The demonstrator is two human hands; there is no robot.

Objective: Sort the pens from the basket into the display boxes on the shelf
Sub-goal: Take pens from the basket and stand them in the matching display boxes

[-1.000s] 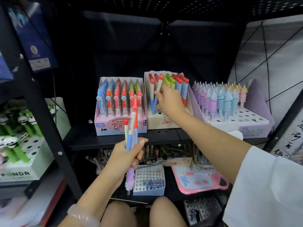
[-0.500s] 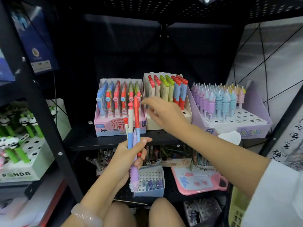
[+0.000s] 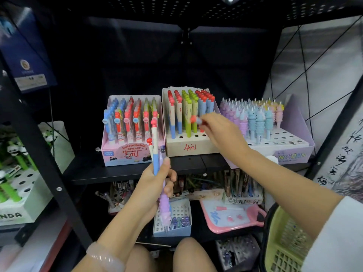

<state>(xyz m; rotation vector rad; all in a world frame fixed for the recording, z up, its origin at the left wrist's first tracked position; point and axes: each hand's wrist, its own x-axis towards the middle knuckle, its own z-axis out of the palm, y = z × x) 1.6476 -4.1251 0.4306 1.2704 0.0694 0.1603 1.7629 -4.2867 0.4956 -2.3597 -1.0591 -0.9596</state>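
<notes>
One red-capped blue pen has been pulled from the left hand bundle since a second ago; it is pinched by the right hand over the right edge of the beige cardboard display box. Remaining pens are gripped left; next insertion judged imminent.

a stationery shop: black metal shelves hold pen display boxes with handwritten prices, a unicorn box, a panda box, and a yellow-green basket.
</notes>
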